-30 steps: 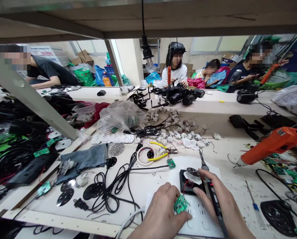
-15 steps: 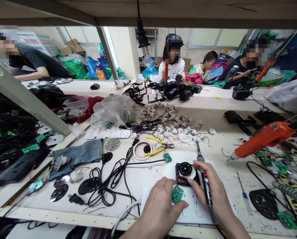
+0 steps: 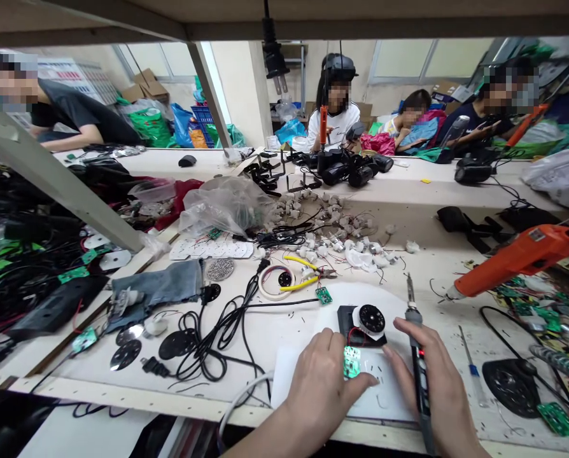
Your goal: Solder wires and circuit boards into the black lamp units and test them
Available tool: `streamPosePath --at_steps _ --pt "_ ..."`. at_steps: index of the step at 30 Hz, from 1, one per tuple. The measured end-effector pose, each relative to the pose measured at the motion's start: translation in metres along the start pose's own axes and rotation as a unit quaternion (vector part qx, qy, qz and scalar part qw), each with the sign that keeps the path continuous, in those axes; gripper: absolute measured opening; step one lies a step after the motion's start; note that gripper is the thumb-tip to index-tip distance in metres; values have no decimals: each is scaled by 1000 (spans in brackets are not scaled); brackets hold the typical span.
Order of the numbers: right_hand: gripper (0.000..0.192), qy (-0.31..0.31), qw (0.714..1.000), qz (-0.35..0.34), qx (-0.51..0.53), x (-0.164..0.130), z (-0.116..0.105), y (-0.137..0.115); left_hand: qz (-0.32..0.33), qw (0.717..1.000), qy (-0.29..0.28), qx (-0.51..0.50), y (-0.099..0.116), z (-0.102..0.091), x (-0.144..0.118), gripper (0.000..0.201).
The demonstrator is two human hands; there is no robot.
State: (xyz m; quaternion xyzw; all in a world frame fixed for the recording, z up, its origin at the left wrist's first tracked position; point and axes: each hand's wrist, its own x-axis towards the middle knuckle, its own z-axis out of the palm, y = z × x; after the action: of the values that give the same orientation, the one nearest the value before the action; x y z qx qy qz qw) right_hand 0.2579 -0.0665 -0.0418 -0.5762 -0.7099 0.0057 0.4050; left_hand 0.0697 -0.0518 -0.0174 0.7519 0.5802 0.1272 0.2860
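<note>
My left hand (image 3: 316, 375) has its fingers closed around the edge of a small green circuit board (image 3: 352, 361), which catches bright light; its fingertips are partly hidden. My right hand (image 3: 444, 381) grips a soldering iron (image 3: 419, 366) with a small red light on its handle, tip pointing up and away from me. Between and just beyond my hands, a white round part with a black perforated disc (image 3: 372, 319) rests on a black housing (image 3: 345, 318). Red wires run beside it, toward the board. Beneath lies a white sheet (image 3: 289, 372) with dark wire scraps.
Yellow-handled pliers (image 3: 300, 287) and a tape roll (image 3: 264, 289) lie beyond my left hand. A black cord (image 3: 217, 334) coils at left. An orange electric screwdriver (image 3: 518, 261) hangs at right, above scattered circuit boards (image 3: 557, 418). Several people sit across the bench.
My right hand has drawn back to the right from the black disc, carrying the soldering iron. The circuit board in my left hand has tilted and now shines brightly. The view has shifted slightly.
</note>
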Motion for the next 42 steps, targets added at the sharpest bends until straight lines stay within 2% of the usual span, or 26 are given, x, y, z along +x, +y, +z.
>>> streamPosePath --at_steps 3,7,12,17,20,24,28,30,33,35,40,42 --pt "33 30 999 -37 -3 -12 -3 -6 20 999 25 13 -3 3 1 40" --pt "31 11 998 -58 29 -21 0 -25 57 996 63 14 -8 8 -2 37" --pt "25 6 998 11 57 -20 7 -38 124 984 125 8 -11 15 -6 33" --pt "27 11 998 15 57 -17 13 -35 164 970 178 24 -14 19 -7 33" --pt "24 19 997 44 63 -15 14 -42 186 960 208 18 -15 20 -7 33" --pt "21 32 994 72 69 -13 16 -48 238 949 205 10 -17 13 -5 35" --pt "20 79 993 53 63 -11 14 -46 303 933 188 -44 -26 -11 5 58" --pt "18 90 991 78 65 -10 11 -47 291 936 190 -53 -34 -27 12 61" --pt "16 87 986 117 74 -10 8 -51 220 952 210 -23 -46 -48 22 31" --pt "15 81 987 115 78 -10 7 -53 179 959 220 8 -54 -57 27 17" --pt "14 77 990 90 77 -9 8 -58 132 970 198 54 -66 -70 39 20" --pt "13 79 990 82 79 -9 8 -59 98 976 188 49 -72 -81 49 19"
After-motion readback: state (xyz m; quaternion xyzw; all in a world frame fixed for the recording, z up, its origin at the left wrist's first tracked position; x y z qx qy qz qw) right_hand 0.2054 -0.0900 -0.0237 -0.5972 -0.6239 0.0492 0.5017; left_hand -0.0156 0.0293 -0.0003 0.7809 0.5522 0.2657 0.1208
